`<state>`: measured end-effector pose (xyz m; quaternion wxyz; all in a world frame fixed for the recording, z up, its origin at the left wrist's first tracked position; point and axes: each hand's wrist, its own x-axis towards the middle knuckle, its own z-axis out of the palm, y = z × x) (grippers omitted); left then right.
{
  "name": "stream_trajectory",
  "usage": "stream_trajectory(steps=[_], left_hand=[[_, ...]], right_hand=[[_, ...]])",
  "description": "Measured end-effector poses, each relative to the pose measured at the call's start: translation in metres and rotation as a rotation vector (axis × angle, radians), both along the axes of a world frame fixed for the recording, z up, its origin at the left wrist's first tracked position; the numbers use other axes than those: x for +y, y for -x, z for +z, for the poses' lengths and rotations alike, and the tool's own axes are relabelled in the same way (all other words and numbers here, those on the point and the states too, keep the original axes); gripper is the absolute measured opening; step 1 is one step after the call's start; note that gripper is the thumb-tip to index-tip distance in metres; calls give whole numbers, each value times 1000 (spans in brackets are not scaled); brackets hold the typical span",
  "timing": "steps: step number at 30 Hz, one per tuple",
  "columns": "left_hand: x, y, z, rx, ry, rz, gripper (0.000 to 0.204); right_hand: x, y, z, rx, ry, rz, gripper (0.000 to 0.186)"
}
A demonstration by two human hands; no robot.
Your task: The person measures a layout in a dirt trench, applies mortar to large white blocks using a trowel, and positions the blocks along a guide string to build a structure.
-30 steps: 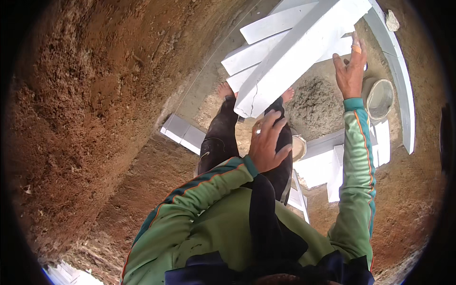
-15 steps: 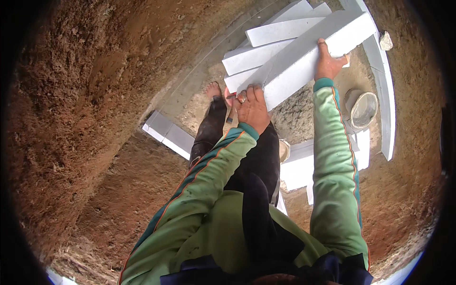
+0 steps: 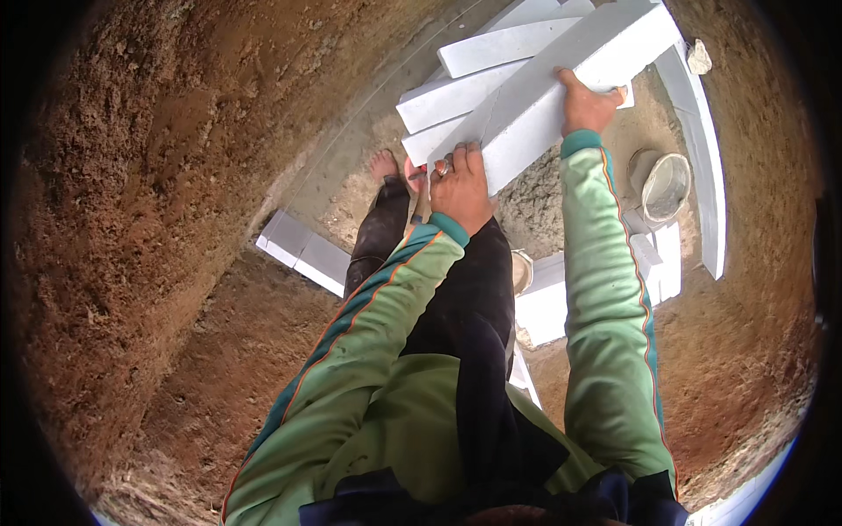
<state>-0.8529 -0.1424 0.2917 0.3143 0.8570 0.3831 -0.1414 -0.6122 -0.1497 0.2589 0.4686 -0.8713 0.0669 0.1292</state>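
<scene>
Evidently both hands grip one block [image 3: 535, 103]: the left hand [image 3: 462, 188] at its near end, the right hand [image 3: 589, 107] farther along its right side. Left of the grip, beneath it, lie at least three slabs [image 3: 504, 46]. A slackened hand could let it slide toward the one visible foot [image 3: 382, 164]. Rightward: one bucket [image 3: 641, 168], one stone [image 3: 699, 58].

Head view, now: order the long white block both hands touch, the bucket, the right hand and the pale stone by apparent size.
Largest to smallest:
Long white block
Bucket and right hand: too alike to rank; nearness to the camera also makes it unsure
Pale stone
</scene>
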Motion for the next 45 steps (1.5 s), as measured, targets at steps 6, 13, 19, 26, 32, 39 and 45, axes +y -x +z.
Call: stream_trajectory(steps=[6, 13, 19, 26, 32, 39, 45], left_hand=[[-33, 15, 30, -24, -115, -103, 98], [-20, 72, 90, -239, 244, -109, 91], [-65, 89, 42, -14, 1302, 952, 104], [-176, 42, 5, 196, 1177, 1105, 95], [-269, 20, -86, 78, 1248, 1133, 47], [-329, -37, -197, 381, 1430, 1086, 80], [-354, -105, -261, 488, 1540, 937, 85]], right_hand=[[-44, 12, 14, -69, -160, -63, 91], [-143, 27, 78, 140, -353, -116, 82], [-222, 13, 104, 328, -292, -289, 75], [-300, -29, 54, 349, -208, -271, 82], [-352, -69, -29, 370, -57, -235, 88], [-388, -112, -147, 356, 66, -78, 102], [-443, -153, -240, 291, 233, -1, 104]])
